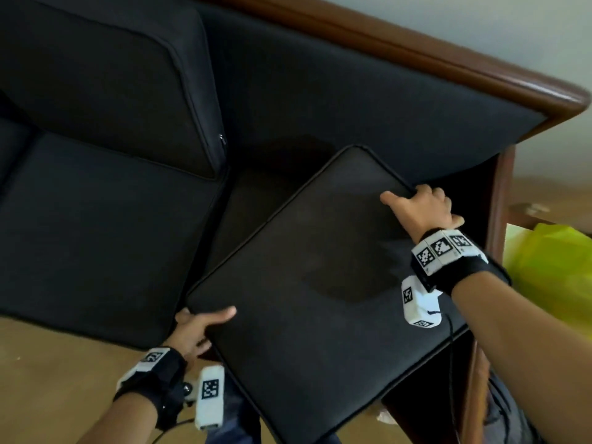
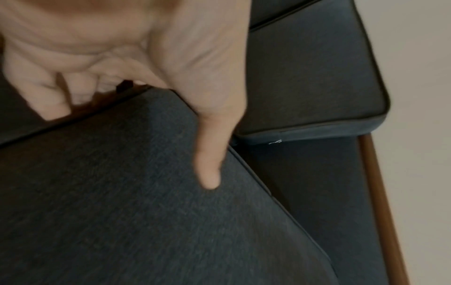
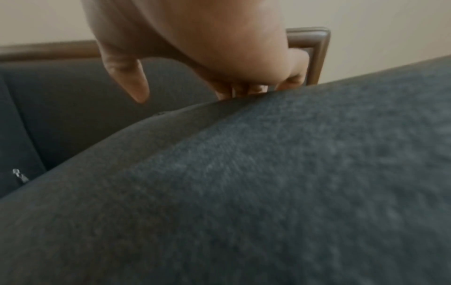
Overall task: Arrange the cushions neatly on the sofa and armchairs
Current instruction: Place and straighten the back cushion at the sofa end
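Observation:
A large dark grey square cushion [image 1: 307, 290] hangs tilted over the right end seat of the sofa [image 1: 352, 100]. My left hand [image 1: 198, 325] grips its near left corner, thumb on top [image 2: 207, 173] and fingers curled underneath. My right hand [image 1: 419, 206] grips the far right corner, fingers curled over the edge [image 3: 244, 90]. The same cushion fills the left wrist view [image 2: 122, 192] and the right wrist view [image 3: 268, 192]. A seat cushion [image 1: 102, 229] and a back cushion [image 1: 105, 81] sit in place on the sofa to the left.
The sofa has a brown wooden frame [image 1: 448, 56] along its back and right arm. A yellow-green bag [image 1: 557, 270] lies beyond the right arm. Beige floor [image 1: 57, 379] lies in front of the sofa. A pale wall [image 3: 390, 29] stands behind.

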